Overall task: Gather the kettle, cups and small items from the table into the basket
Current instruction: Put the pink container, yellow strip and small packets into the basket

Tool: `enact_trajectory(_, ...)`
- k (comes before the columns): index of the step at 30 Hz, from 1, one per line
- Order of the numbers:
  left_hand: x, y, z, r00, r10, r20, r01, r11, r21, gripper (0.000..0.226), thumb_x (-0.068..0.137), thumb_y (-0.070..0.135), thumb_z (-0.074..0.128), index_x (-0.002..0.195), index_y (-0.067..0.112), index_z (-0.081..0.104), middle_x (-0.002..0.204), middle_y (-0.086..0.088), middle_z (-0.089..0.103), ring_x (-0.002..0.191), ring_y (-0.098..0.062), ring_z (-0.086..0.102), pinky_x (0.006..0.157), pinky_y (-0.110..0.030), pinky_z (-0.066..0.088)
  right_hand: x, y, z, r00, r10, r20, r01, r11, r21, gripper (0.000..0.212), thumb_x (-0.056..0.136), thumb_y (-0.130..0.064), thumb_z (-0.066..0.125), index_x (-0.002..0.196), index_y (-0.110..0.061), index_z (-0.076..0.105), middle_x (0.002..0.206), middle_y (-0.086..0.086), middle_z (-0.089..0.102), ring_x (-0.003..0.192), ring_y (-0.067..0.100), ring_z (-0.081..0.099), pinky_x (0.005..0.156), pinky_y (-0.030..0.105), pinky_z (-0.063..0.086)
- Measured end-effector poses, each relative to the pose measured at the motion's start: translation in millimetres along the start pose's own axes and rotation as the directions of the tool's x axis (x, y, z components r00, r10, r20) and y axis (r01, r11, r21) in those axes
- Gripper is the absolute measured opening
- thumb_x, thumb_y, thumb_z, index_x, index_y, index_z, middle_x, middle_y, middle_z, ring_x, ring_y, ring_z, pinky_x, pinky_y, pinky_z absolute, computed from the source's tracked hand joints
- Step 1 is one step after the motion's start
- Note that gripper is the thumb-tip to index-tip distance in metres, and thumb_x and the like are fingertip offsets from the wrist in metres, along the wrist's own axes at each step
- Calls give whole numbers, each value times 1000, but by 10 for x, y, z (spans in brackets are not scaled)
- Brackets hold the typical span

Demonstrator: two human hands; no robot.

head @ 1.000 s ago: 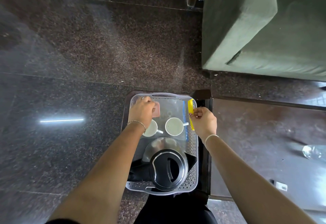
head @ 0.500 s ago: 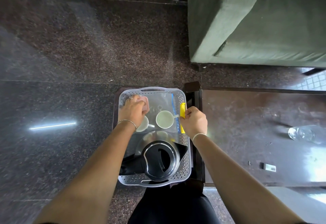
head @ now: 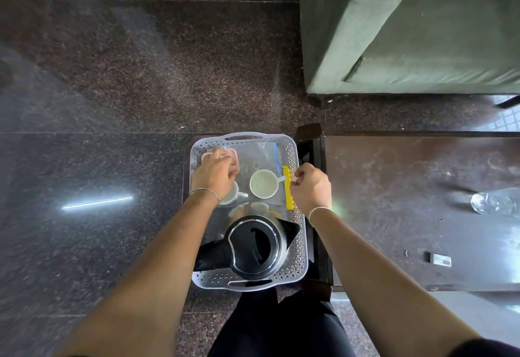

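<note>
Kettle (head: 253, 247) sits at the near end of the basket (head: 300, 268); I judge it heavy and rigid, best lifted by its black handle at the basket's near-left. Mid-basket, the right cup (head: 264, 183) and left cup (head: 230, 195) look brittle, safest taken by their handles. At the basket's right wall my right hand (head: 311, 188) pinches the light yellow strip (head: 287, 192), and at its far-left corner my left hand (head: 215, 174) curls over a pink piece (head: 233, 156).

Yellow strip (head: 287, 188) lower along the basket (head: 300, 230) wall; right hand (head: 312, 188) beside its middle.
</note>
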State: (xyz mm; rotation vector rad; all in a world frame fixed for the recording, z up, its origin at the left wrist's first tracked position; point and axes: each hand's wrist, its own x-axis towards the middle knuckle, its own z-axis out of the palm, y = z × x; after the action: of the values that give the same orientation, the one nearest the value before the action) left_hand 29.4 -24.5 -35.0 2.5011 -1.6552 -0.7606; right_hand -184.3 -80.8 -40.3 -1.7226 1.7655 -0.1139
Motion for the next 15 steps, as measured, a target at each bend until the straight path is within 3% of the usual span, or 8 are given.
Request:
enact_trajectory(6, -56, 206, -149, 998, 38, -40, -41, 996, -78, 26, 92, 26, 58, 113, 16, 68, 134, -3, 51, 121, -24, 50, 100, -40, 44, -105, -5, -236, 999, -12, -43, 15, 998, 67, 14, 74, -9, 56, 84, -17, 61, 82, 3, 66, 76, 27, 59, 65, 29, 46)
enact_trajectory(11, -78, 608, -486, 997, -22, -76, 4, 972, -234, 23, 90, 24, 60, 111, 17, 69, 128, -7, 54, 112, -27, 57, 99, -39, 45, -196, 10, -632, 994, -18, -105, 32, 990, 134, 13, 76, -12, 59, 85, -21, 62, 83, 0, 66, 77, 23, 59, 66, 26, 44)
enact_trajectory(15, -154, 1132, -625, 994, 57, -95, -83, 951, -299, 19, 90, 20, 60, 106, 16, 70, 120, -9, 61, 112, -26, 56, 96, -39, 46, -294, 164, -1030, 986, -6, -166, 40, 978, 206, 12, 75, -12, 58, 83, -21, 61, 80, -4, 65, 76, 20, 60, 69, 26, 47)
